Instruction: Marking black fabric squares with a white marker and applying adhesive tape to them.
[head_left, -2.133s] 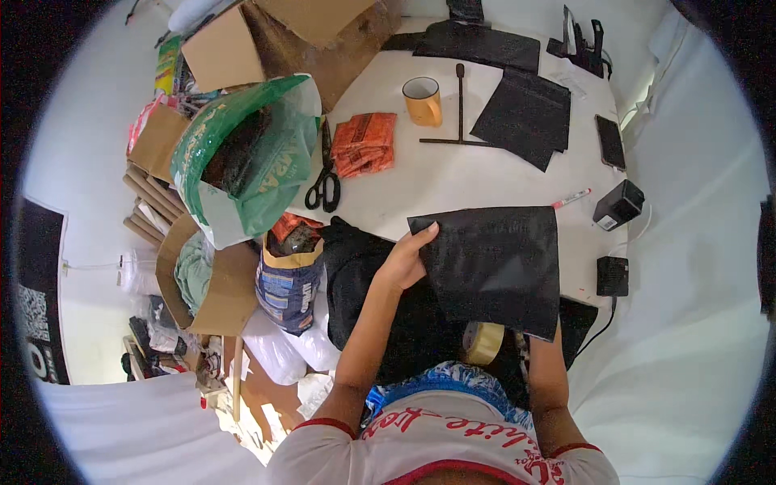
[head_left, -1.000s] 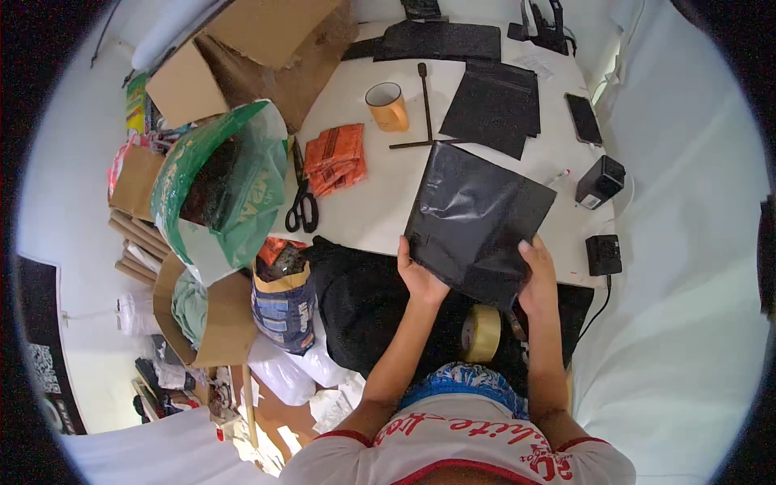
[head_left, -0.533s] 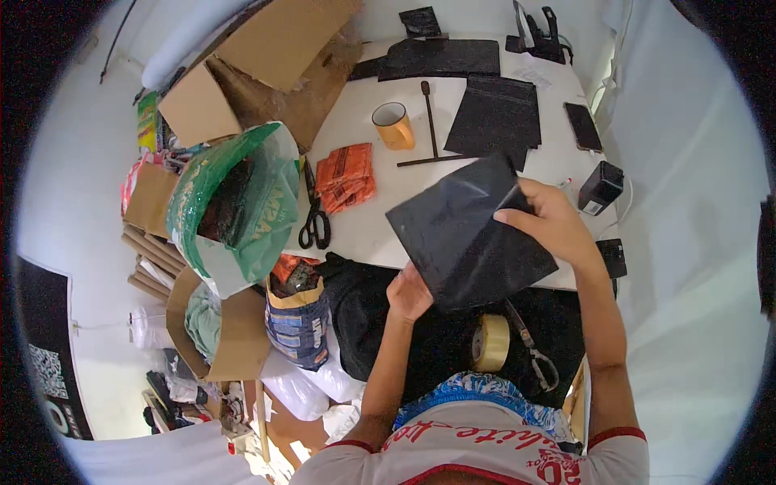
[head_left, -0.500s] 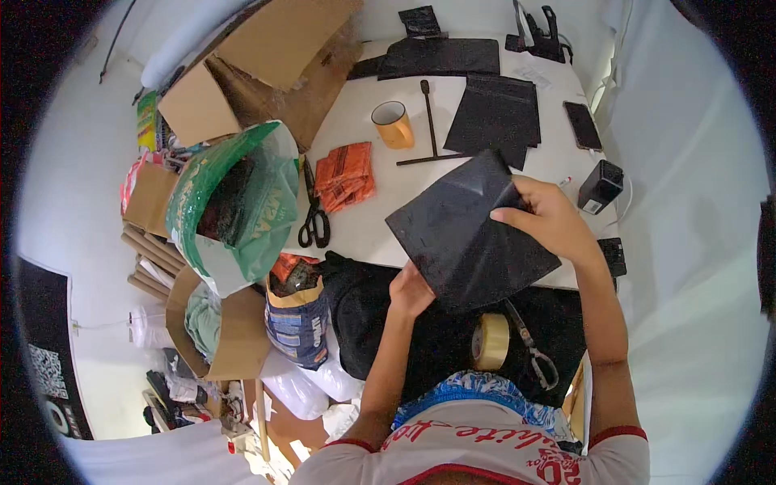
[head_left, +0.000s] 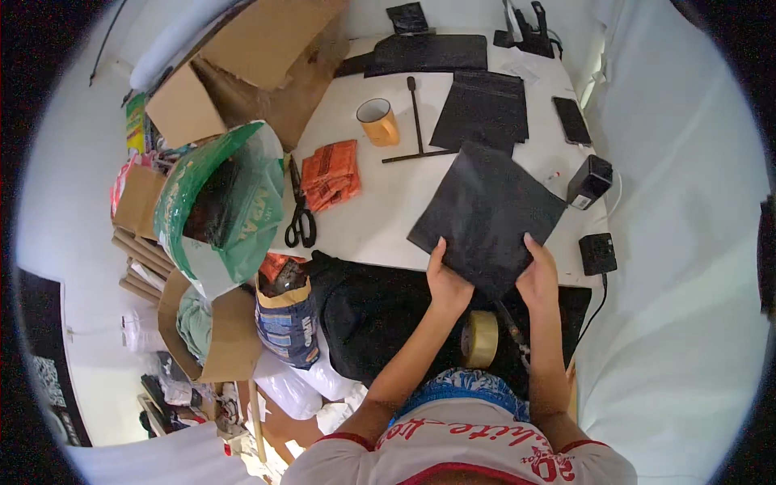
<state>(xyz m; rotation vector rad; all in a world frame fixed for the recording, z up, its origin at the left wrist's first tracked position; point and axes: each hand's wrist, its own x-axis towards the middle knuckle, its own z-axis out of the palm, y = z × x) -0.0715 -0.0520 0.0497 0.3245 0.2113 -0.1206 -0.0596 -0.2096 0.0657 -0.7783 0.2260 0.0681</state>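
Both my hands hold a flat black plastic pouch [head_left: 489,214] over the near side of the white table, one corner pointing toward me. My left hand [head_left: 449,281] grips its lower left edge, thumb on top and fingers underneath. On the lower right edge my right hand [head_left: 537,275] grips in the same way. Just beyond the pouch lies a stack of black pouches [head_left: 481,109], partly covered by it. Under my forearms, on black cloth [head_left: 364,315], a roll of clear tape [head_left: 480,339] stands beside scissors [head_left: 514,333] that my right arm partly hides.
On the white table [head_left: 388,214] are a yellow mug [head_left: 377,123], a T-shaped dark rod [head_left: 416,121], folded orange bags [head_left: 330,174], black-handled scissors [head_left: 300,222], a phone [head_left: 572,121] and a black box [head_left: 590,182]. A green plastic bag [head_left: 263,210] and cardboard boxes [head_left: 267,48] crowd the left.
My right hand has come down from the pouch's upper right corner to its lower right edge. The pouch has turned and now lies flatter; my left hand has shifted slightly right.
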